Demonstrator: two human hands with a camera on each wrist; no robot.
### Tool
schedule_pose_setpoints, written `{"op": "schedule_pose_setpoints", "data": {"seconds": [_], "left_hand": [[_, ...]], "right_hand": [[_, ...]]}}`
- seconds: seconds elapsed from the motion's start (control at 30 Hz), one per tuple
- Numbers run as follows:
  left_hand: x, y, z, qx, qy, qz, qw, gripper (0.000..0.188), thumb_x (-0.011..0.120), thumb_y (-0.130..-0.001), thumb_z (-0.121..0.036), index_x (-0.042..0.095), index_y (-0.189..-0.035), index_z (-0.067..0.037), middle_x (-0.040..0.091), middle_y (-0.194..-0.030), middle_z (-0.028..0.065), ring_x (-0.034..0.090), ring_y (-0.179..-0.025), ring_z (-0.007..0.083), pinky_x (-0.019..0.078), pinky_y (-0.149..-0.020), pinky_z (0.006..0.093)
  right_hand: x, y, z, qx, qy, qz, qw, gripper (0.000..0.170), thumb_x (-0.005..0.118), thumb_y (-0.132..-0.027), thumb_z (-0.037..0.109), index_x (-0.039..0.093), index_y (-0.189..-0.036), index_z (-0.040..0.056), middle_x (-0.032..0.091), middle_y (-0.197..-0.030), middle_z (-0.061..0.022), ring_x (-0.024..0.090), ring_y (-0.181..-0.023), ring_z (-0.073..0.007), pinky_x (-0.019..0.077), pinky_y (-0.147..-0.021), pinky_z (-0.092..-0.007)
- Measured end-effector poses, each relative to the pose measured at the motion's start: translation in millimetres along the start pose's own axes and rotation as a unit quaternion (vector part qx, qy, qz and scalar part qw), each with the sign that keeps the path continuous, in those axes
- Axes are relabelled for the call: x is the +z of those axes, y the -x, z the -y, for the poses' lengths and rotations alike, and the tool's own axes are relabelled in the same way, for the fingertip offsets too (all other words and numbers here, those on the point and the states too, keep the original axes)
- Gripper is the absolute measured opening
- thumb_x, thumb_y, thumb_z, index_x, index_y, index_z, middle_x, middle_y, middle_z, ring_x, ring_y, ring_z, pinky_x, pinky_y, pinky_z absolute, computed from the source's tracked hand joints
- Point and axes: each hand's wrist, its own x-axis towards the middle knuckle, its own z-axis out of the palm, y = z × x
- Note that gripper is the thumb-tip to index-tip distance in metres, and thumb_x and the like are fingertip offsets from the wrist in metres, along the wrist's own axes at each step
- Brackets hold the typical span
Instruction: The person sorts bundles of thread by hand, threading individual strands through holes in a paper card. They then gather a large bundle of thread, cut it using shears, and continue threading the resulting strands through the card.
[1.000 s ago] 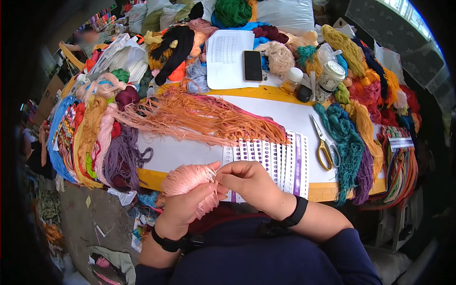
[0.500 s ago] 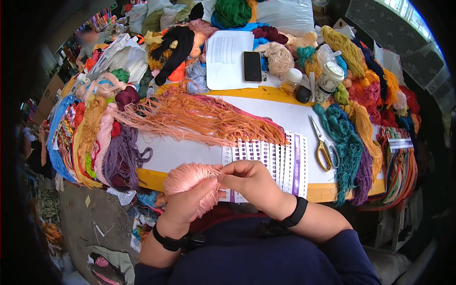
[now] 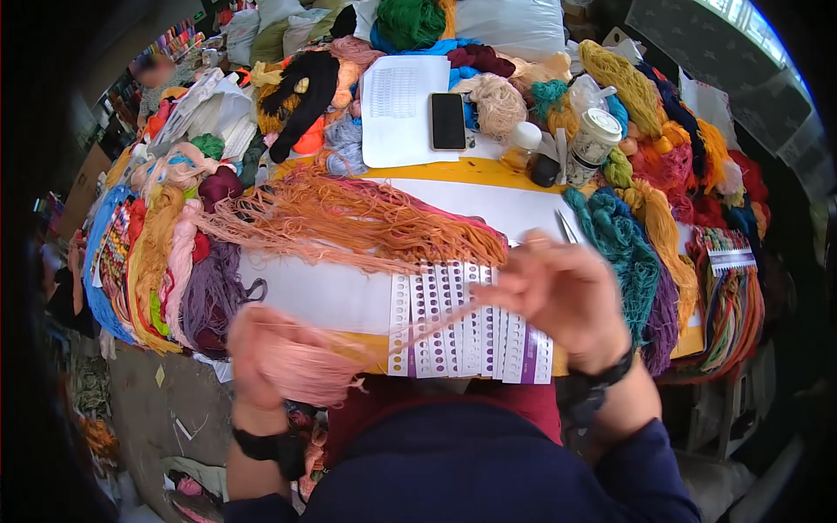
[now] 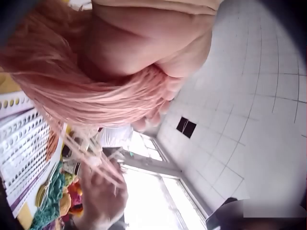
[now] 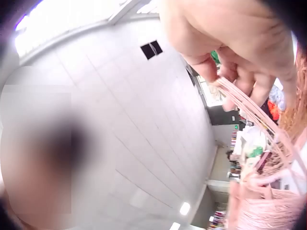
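Note:
My left hand grips a skein of pale pink yarn in front of the table's near edge. In the left wrist view the pink strands wrap across that hand's palm side, partly hiding its fingers. Off to the right, my right hand is raised over the table and blurred. Its fingertips pinch several pink strands, which stretch taut across to the skein. Below the strands lies a fan of white cards with punched holes and purple bands.
A long bundle of orange and pink threads lies behind the cards. Scissors are partly hidden by the right hand. Teal yarn, a lidded cup, a phone and printed paper stand or lie around; yarn heaps line both sides.
The hands were together at the skein. Now the right hand has moved right and up, drawing strands out, while the left has gone left with the skein. The head view has shifted slightly.

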Motion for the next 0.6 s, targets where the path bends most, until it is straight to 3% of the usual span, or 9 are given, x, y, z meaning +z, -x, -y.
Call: {"op": "schedule_pose_setpoints", "data": {"seconds": [0.07, 0.13, 0.17, 0.23, 0.3, 0.33, 0.4, 0.47, 0.6], "left_hand": [[-43, 1, -22, 0.094, -0.014, -0.159, 0.983, 0.028, 0.049, -0.096, -0.026, 0.057, -0.11, -0.004, 0.062, -0.108, 0.0119, 0.061, -0.092, 0.0227, 0.0525, -0.08, 0.0422], [-83, 0, -45, 0.135, -0.014, -0.304, 0.943, 0.028, 0.05, -0.095, -0.029, 0.058, -0.106, -0.005, 0.062, -0.111, 0.0106, 0.061, -0.091, 0.0205, 0.0524, -0.079, 0.0425], [-89, 0, -60, 0.165, 0.0, -0.332, 0.929, 0.028, 0.049, -0.095, -0.027, 0.057, -0.11, -0.005, 0.06, -0.117, 0.0107, 0.06, -0.093, 0.0192, 0.053, -0.077, 0.0402], [-101, 0, -69, 0.192, 0.015, -0.358, 0.913, 0.029, 0.049, -0.095, -0.026, 0.056, -0.113, -0.005, 0.058, -0.123, 0.0108, 0.06, -0.096, 0.0178, 0.0536, -0.076, 0.0379], [-102, 3, -63, 0.105, -0.085, -0.204, 0.97, 0.038, 0.05, -0.093, -0.022, 0.05, -0.125, -0.002, 0.055, -0.128, 0.014, 0.06, -0.09, 0.015, 0.0537, -0.069, 0.0309], [-93, -9, -43, 0.072, -0.075, -0.282, 0.954, 0.046, 0.055, -0.09, -0.024, 0.047, -0.129, 0.0, 0.057, -0.124, 0.0151, 0.059, -0.077, 0.0134, 0.0513, -0.06, 0.0248], [-39, -33, -10, -0.068, 0.101, -0.075, 0.99, 0.042, 0.057, -0.089, -0.018, 0.05, -0.126, 0.001, 0.06, -0.117, 0.0162, 0.058, -0.069, 0.0129, 0.0491, -0.056, 0.0229], [13, -61, 13, -0.218, 0.064, -0.046, 0.973, 0.038, 0.058, -0.088, -0.012, 0.052, -0.124, 0.001, 0.063, -0.11, 0.0139, 0.059, -0.071, 0.0122, 0.0486, -0.057, 0.0226], [48, -107, 84, -0.326, -0.058, 0.006, 0.943, 0.039, 0.059, -0.09, -0.015, 0.051, -0.125, 0.0, 0.063, -0.11, 0.0119, 0.06, -0.076, 0.0148, 0.0506, -0.064, 0.0258]], "right_hand": [[5, 25, 46, -0.09, 0.066, -0.077, 0.991, 0.012, 0.05, -0.089, 0.016, 0.049, -0.079, 0.01, 0.04, -0.068, 0.0016, 0.044, -0.061, -0.0112, 0.044, -0.058, -0.0273], [-16, 48, 97, -0.188, 0.24, -0.189, 0.934, 0.01, 0.054, -0.089, 0.018, 0.054, -0.084, 0.0087, 0.041, -0.065, 0.0039, 0.039, -0.054, -0.0066, 0.0325, -0.05, -0.0217], [-32, 59, 124, -0.236, 0.36, -0.222, 0.875, 0.011, 0.057, -0.087, 0.019, 0.057, -0.087, 0.0083, 0.042, -0.064, 0.0047, 0.041, -0.054, -0.0044, 0.0332, -0.05, -0.0196], [-53, 81, 171, -0.327, 0.568, -0.449, 0.607, 0.01, 0.059, -0.086, 0.015, 0.062, -0.091, 0.0064, 0.052, -0.07, 0.0025, 0.047, -0.059, -0.0047, 0.0361, -0.053, -0.02], [-62, 68, 166, -0.356, 0.646, -0.418, 0.53, 0.01, 0.059, -0.087, 0.012, 0.063, -0.093, 0.0049, 0.056, -0.073, 0.0014, 0.049, -0.063, -0.005, 0.0387, -0.055, -0.0203], [-65, 61, 158, -0.382, 0.713, -0.381, 0.447, 0.011, 0.059, -0.087, 0.009, 0.065, -0.096, 0.0034, 0.059, -0.075, 0.0004, 0.052, -0.066, -0.0053, 0.0412, -0.058, -0.0206], [-66, 22, 104, -0.224, 0.748, -0.305, 0.545, 0.015, 0.065, -0.082, 0.006, 0.067, -0.095, 0.0005, 0.065, -0.083, -0.0021, 0.059, -0.075, -0.0096, 0.047, -0.068, -0.0236], [-62, -16, 35, -0.069, 0.68, -0.2, 0.702, 0.015, 0.066, -0.084, 0.01, 0.071, -0.094, -0.0002, 0.069, -0.079, -0.0076, 0.061, -0.072, -0.0104, 0.0493, -0.068, -0.0246], [-99, -62, -47, -0.012, 0.733, -0.106, 0.672, 0.02, 0.061, -0.081, 0.02, 0.07, -0.083, 0.0023, 0.065, -0.068, -0.0144, 0.064, -0.061, -0.0246, 0.0507, -0.061, -0.0334]]}}
